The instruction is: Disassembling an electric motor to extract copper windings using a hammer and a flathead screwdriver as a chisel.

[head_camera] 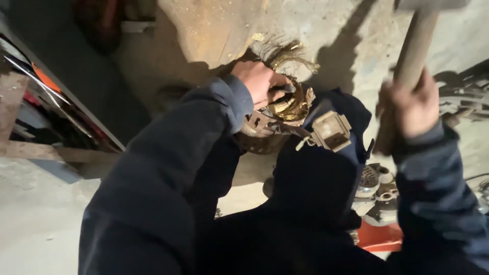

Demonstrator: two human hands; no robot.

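Motor stator [277, 119] with copper windings [293, 102] braced beside wooden block [214, 30], pinned by left hand [260, 81]. Hammer handle [415, 51] clenched in right hand [415, 104], raised right of stator. Blow best aimed clear of knuckles.

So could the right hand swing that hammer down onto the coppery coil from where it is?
Probably yes. The right hand holds the hammer raised with open space below, but the left hand grips a tool right on the coil, so fingers sit close.
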